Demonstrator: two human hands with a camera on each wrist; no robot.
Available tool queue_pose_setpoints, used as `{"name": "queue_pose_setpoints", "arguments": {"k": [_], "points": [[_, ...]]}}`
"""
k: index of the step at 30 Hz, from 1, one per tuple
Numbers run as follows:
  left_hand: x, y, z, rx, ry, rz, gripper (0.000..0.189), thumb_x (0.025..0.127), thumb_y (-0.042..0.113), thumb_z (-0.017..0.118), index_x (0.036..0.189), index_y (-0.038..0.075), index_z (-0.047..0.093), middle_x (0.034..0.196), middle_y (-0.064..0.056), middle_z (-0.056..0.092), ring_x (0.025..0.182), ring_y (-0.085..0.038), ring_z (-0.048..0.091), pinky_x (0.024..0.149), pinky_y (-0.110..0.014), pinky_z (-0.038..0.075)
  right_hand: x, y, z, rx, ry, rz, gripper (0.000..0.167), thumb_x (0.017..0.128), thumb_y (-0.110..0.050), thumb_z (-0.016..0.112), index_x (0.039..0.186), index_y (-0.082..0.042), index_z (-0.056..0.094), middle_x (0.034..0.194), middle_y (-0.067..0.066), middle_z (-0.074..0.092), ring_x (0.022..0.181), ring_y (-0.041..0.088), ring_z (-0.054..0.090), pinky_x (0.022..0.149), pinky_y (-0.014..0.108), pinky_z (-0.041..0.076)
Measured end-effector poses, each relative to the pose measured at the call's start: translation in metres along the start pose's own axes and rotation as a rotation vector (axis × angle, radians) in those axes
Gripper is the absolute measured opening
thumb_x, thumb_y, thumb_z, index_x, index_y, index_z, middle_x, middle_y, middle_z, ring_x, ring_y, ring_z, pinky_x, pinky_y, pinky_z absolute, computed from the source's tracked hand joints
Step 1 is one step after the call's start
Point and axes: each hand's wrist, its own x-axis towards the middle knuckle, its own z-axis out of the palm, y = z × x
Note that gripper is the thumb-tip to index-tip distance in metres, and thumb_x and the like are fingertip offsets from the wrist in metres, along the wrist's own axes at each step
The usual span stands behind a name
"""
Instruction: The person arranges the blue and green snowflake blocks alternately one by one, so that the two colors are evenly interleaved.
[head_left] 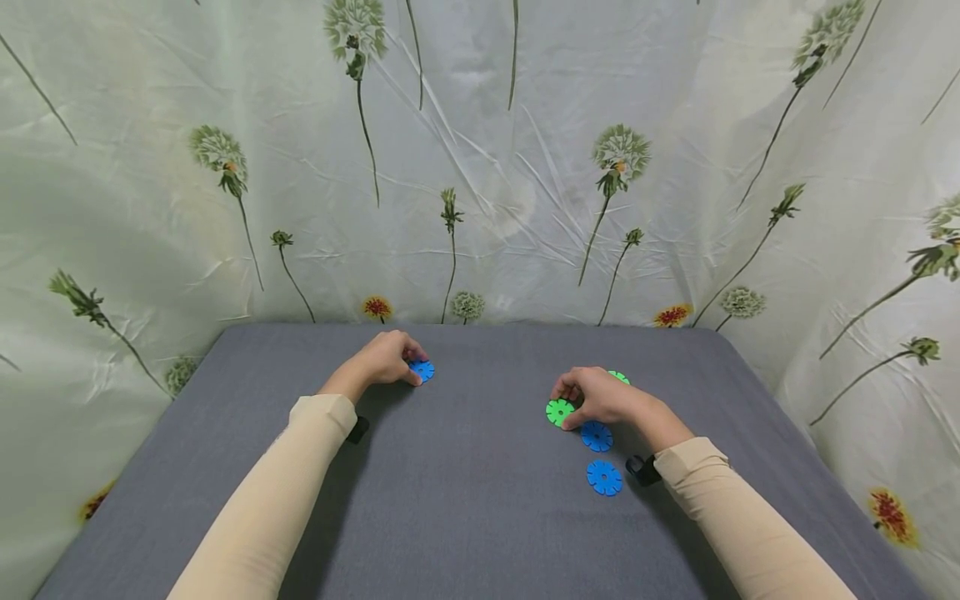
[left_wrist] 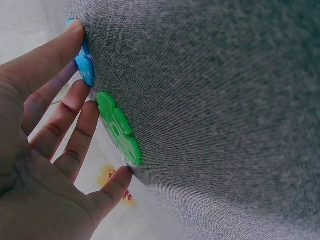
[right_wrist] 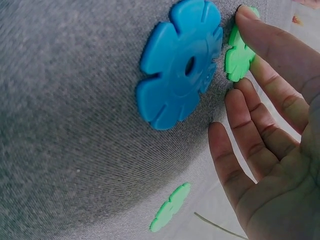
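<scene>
My left hand [head_left: 384, 358] is at the far left of the table, pinching a blue notched flower-shaped disc [head_left: 424, 370] between thumb and fingers. Beside that disc, in the left wrist view, a green disc [left_wrist: 118, 129] lies on the cloth by the other fingertips. On the right, my right hand [head_left: 603, 395] pinches another green disc [head_left: 558, 412] by its edges. Close to this hand lies a blue disc [head_left: 597, 436], and a second blue disc [head_left: 604, 477] is nearer to me. Beyond the hand a further green disc [head_left: 618, 377] shows, partly hidden.
A grey cloth covers the table [head_left: 465, 500]. Behind it and at both sides hangs a pale curtain [head_left: 510, 192] printed with dandelions. A dark wrist camera [head_left: 642, 470] sits under the right cuff, another dark camera [head_left: 358, 430] under the left.
</scene>
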Motion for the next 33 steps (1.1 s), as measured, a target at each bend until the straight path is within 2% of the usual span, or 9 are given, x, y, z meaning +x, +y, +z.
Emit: {"name": "queue_pose_setpoints", "arguments": {"k": [24, 33], "points": [[-0.0031, 0.0042, -0.0011, -0.013, 0.014, -0.012, 0.040, 0.089, 0.017, 0.089, 0.127, 0.008, 0.080, 0.131, -0.016, 0.075, 0.127, -0.035, 0.067, 0.111, -0.053, 0.053, -0.0016, -0.0029, -0.0006, 0.021, -0.001, -0.001, 0.034, 0.086, -0.012, 0.092, 0.116, -0.008, 0.075, 0.109, 0.006, 0.070, 0.101, 0.020, 0.067, 0.093, 0.040, 0.059], [-0.0024, 0.0025, 0.0006, -0.016, 0.020, -0.013, 0.041, 0.089, 0.018, 0.089, 0.128, 0.008, 0.079, 0.132, -0.016, 0.075, 0.127, -0.035, 0.067, 0.111, -0.053, 0.053, -0.0032, 0.0013, 0.0011, 0.031, 0.024, -0.054, 0.035, 0.084, -0.012, 0.093, 0.110, -0.010, 0.070, 0.104, 0.004, 0.070, 0.097, 0.016, 0.067, 0.088, 0.037, 0.058]]}}
